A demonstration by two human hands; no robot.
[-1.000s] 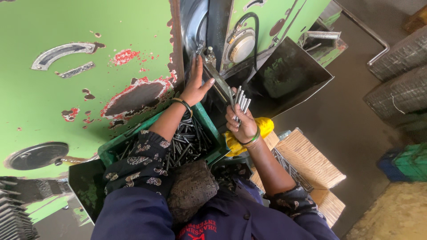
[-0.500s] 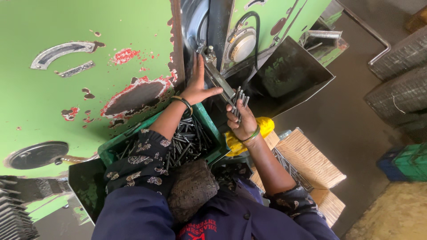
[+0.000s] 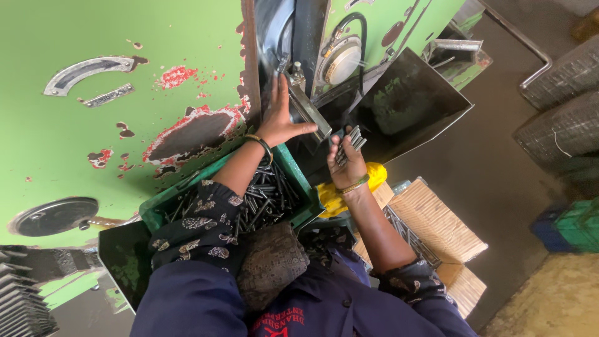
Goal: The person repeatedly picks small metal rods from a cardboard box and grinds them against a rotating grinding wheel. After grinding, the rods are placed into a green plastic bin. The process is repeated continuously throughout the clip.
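Against the worn green-painted metal machine housing point(image 3: 125, 125), with red primer showing through its chipped patches, the left hand point(image 3: 277, 122) lies flat with fingers spread and extended, the palm pressed to the dark opening beside the angled grey steel bar point(image 3: 309, 112); the thumb points toward that bar, and the hand grips nothing. Just right of it, the right hand point(image 3: 346, 165) is raised with fingers curled closed around a bundle of thin grey metal rods point(image 3: 349, 142), whose ends fan upward out of the fist toward the bar. Directly below the left forearm sits a green plastic crate point(image 3: 293, 168) filled with loose dark metal rods point(image 3: 268, 196) of the same kind; the forearm crosses above its far edge. A yellow cloth-like object point(image 3: 327, 196) lies just beside the crate's right edge, under the right wrist. A woven straw-coloured seat point(image 3: 437, 218) stands near the right elbow. Both wrists carry thin bangles.
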